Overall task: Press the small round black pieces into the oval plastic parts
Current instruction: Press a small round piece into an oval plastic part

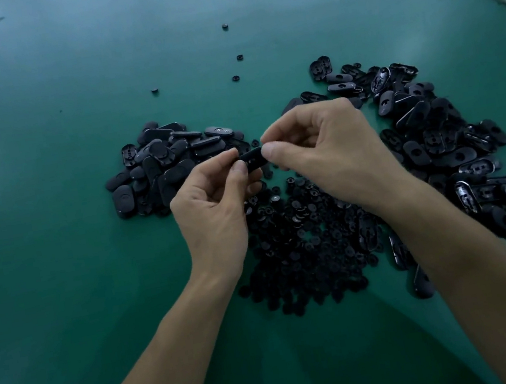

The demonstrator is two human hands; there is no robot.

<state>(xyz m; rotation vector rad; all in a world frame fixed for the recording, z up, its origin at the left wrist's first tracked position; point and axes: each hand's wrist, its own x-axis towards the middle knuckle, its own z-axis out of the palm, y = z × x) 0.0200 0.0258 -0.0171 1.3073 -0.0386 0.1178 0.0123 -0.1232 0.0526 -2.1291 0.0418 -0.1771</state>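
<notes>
Left grip (pixel 210 205) pinching oval part (pixel 252 159), right grip (pixel 328 149) pinching its other end, round pieces (pixel 304 243) beneath

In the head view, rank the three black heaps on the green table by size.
1. Right pile of black oval plastic parts.
2. Left pile of black oval plastic parts and middle heap of small round black pieces: too alike to rank, and the heap is partly hidden.

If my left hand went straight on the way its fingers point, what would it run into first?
Probably the right hand, pinching the other end of the oval part that the left hand holds.
</notes>
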